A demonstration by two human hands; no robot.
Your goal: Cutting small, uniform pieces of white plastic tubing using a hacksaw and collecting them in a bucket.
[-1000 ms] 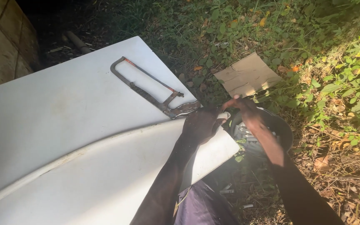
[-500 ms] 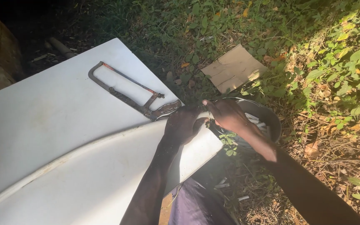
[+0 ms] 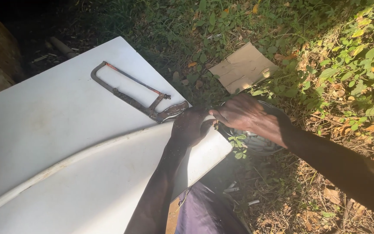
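My left hand point(image 3: 190, 126) lies curled over the far corner of the upper white panel point(image 3: 87, 182), gripping its edge. My right hand point(image 3: 244, 115) reaches in from the right, its fingertips meeting the left hand at that same corner. Whether those fingers pinch anything is hidden. A rusty hacksaw point(image 3: 133, 93) lies flat on the lower white board point(image 3: 44, 112), its handle end just left of my left hand.
A dark round bowl point(image 3: 256, 143) with pale bits inside sits on the ground under my right hand. A piece of brown cardboard point(image 3: 242, 67) lies on the grass beyond. Leafy plants and dry leaves cover the right side. Purple cloth point(image 3: 208, 212) shows at the bottom.
Both hands stay at the panel corner. My right hand's fingers have closed in against the left hand, and the view has shifted slightly.
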